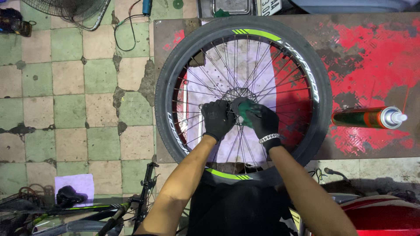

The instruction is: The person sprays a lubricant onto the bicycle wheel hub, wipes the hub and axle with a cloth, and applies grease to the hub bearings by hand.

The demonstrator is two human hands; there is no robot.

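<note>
bicycle wheel point(280, 43) lying flat on a red-stained metal table point(372, 57), hub and brake disc point(236, 105) at its centre. left hand point(217, 119), black-gloved, fingers curled on the spokes at the hub's 9 o'clock; right hand point(264, 122), gloved with a wrist chain, closed on a green cloth point(246, 111) pressed against the disc at 3 o'clock. spray can point(369, 117) on its side at the wheel's 3 o'clock, well apart; parked bicycle point(87, 209) at 7 o'clock on the tiled floor point(70, 87).

The floor point(70, 100) is worn green and cream checkered tile, cracked and chipped in places. A rusty brown tabletop point(372, 57) bears splashes of red paint. A fan grille point(70, 11) sits top left; a bicycle point(87, 209), perhaps lying down, fills the lower left corner.
</note>
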